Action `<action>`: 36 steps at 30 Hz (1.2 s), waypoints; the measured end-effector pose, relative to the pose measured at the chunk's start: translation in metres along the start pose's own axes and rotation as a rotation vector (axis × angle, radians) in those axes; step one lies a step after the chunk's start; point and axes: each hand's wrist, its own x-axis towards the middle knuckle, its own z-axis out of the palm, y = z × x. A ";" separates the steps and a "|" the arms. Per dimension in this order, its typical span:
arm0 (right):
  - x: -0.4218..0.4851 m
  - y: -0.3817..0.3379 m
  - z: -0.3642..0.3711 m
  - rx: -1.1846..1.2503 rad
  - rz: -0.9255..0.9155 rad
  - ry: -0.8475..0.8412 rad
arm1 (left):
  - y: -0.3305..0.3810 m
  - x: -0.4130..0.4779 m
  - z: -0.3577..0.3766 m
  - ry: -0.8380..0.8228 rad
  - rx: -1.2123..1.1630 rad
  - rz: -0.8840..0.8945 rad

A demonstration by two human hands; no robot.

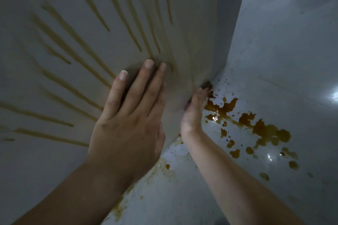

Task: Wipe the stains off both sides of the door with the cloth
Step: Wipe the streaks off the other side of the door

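Door [73,78] meets floor [274,60] in a tight corner (puddle [265,129] beside); open floor rightward.

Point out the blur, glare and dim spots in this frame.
Head view: dim overall, the door in grey shade; the left hand flat on it is sharp, the right hand at the door's edge is motion-blurred; glare spots sit on the glossy floor at far right and on the wet brown spill; the drip streaks fan out, likely wide-angle perspective.
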 end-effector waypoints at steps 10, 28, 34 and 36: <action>-0.027 -0.029 0.005 -0.083 -0.038 -0.043 | -0.016 -0.023 -0.029 0.072 -0.098 -0.042; -0.070 -0.152 0.056 -0.264 -0.891 -0.104 | -0.074 -0.054 -0.075 0.277 -0.075 -0.182; -0.070 -0.198 0.061 -0.172 -0.915 -0.121 | -0.083 -0.070 -0.084 0.303 -0.114 -0.277; -0.069 -0.223 0.069 -0.242 -1.075 -0.109 | -0.083 -0.075 -0.084 0.294 -0.106 -0.277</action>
